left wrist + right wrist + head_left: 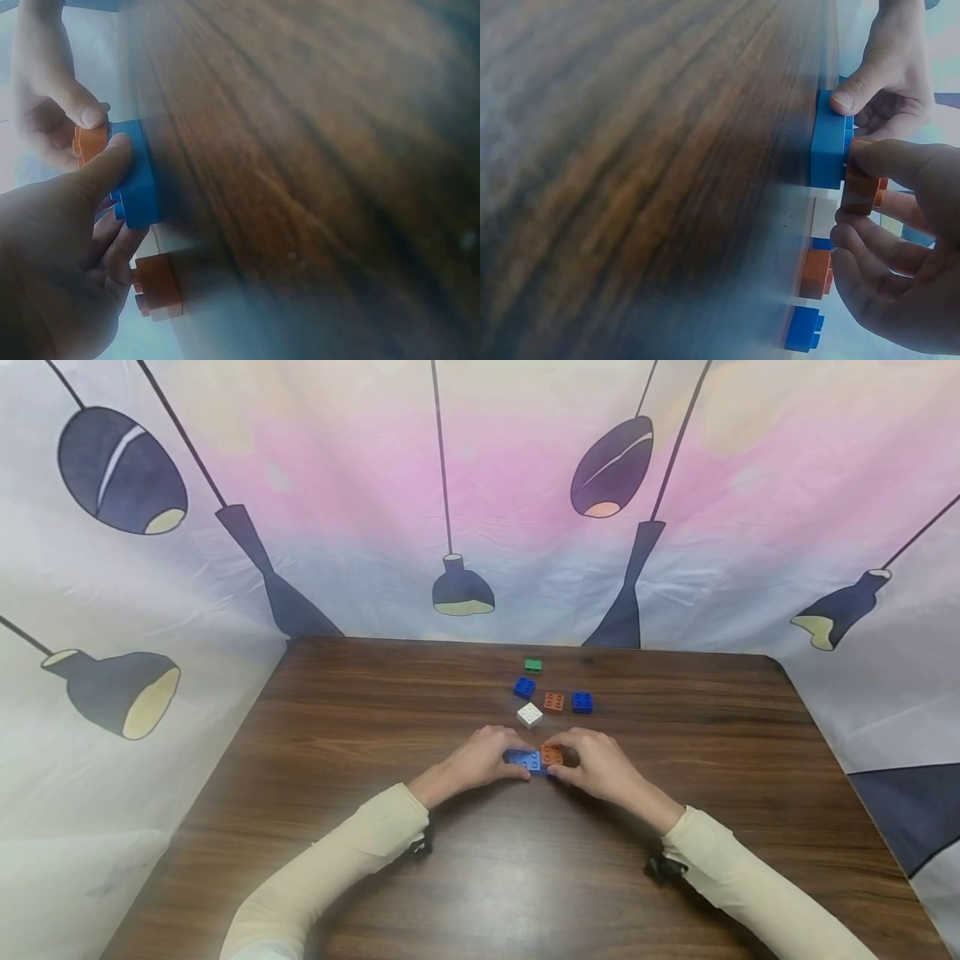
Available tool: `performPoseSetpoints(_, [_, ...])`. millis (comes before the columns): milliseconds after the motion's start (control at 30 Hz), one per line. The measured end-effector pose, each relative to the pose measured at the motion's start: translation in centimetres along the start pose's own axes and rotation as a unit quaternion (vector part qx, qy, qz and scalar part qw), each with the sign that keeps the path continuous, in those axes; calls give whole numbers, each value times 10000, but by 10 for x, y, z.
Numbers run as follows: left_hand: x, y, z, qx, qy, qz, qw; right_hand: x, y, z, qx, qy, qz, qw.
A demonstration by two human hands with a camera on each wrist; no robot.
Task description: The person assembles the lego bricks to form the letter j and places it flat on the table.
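Observation:
Near the middle of the table, a long blue building brick [525, 761] lies with its studs up. My left hand [483, 756] grips it from the left, the thumb on its near side and the fingers along the far side. An orange building brick [861, 184] is at the studs of the blue brick's right end. My right hand [600, 766] pinches this orange brick between thumb and fingers. The left wrist view shows the left thumb pressed to the blue brick [139, 184], close beside the orange one.
Beyond the hands stand several loose bricks: a white one [529, 716], another orange one [554, 702], two blue ones, left [524, 687] and right [582, 702], and a green one [532, 666] farthest back. A patterned cloth [390, 527] hangs behind the wooden table [360, 693].

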State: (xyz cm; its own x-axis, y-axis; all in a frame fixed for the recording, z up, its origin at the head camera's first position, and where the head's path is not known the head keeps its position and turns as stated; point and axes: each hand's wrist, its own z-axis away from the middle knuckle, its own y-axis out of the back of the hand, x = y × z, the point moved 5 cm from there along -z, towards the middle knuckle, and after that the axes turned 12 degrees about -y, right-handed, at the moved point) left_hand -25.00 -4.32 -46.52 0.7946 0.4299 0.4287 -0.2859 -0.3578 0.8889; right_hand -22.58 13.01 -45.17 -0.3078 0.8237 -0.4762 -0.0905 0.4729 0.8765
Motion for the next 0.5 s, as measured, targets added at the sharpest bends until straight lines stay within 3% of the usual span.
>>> performPoseSetpoints(500, [2,2,0,42,-28,-29,10000,0,-1,-4,-169,-125,-94,9997])
